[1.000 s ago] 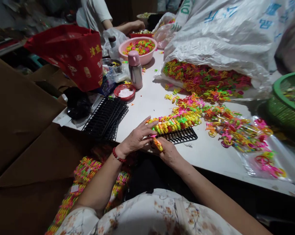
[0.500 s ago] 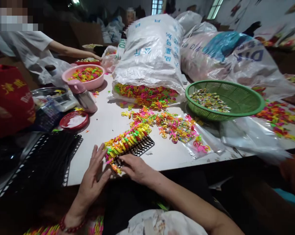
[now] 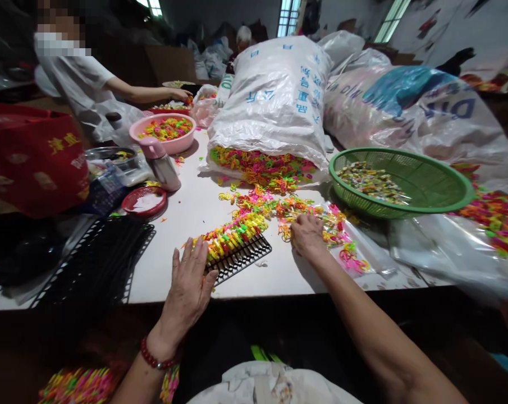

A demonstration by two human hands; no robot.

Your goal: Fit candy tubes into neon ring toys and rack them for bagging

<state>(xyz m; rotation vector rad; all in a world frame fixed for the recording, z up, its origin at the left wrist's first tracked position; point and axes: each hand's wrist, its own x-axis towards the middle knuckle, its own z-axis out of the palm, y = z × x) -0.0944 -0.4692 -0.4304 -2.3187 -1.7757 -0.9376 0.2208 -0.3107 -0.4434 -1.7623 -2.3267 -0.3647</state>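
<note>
A black plastic grid rack (image 3: 245, 257) lies near the table's front edge, its far rows filled with bright plastic pieces (image 3: 232, 235). My left hand (image 3: 190, 280) rests flat on the rack's near left corner, fingers stretched out, a red bead bracelet on the wrist. My right hand (image 3: 307, 235) reaches into the loose pile of coloured pieces (image 3: 296, 210) to the right of the rack; its fingers curl down into the pile and what they grip is hidden.
A green basket (image 3: 405, 174) sits right. Big white sacks (image 3: 274, 95) spill coloured pieces behind the pile. A stack of black racks (image 3: 94, 264), a red dish (image 3: 144, 201), a flask (image 3: 163, 165) and a pink bowl (image 3: 165, 132) stand left. Another person (image 3: 81, 84) works far left.
My right hand left the rack's near edge and moved right and forward into the loose pile. My left hand settled flat on the rack's corner. The view tilted up a little.
</note>
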